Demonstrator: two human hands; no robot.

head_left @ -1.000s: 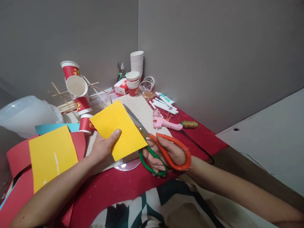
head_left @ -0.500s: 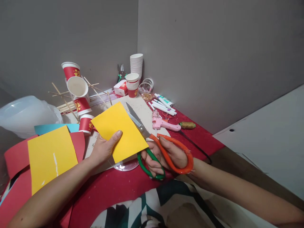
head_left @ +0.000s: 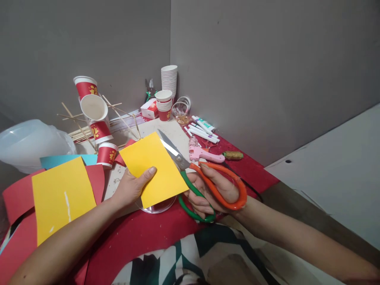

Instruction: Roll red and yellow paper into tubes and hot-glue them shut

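Note:
My left hand [head_left: 130, 188] pinches a yellow paper square [head_left: 152, 166] by its lower left edge, thumb on top, and holds it above the table. My right hand [head_left: 212, 190] grips large scissors [head_left: 192, 176] with one orange and one green handle loop. The steel blades are parted and lie along the paper's right edge. A clear plastic disc [head_left: 157, 206] shows beneath the paper.
A red cloth [head_left: 142, 233] covers the table. At left lie yellow [head_left: 61, 196], red and blue sheets. Red paper cups joined by wooden sticks [head_left: 95, 114], cup stacks [head_left: 169, 81], markers [head_left: 203, 132], a pink glue gun [head_left: 206, 155] and a plastic bag [head_left: 29, 142] stand behind.
The scissors and my right hand have shifted a little right and toward me, and the blades now stand wider apart along the paper's edge. My left hand keeps its hold.

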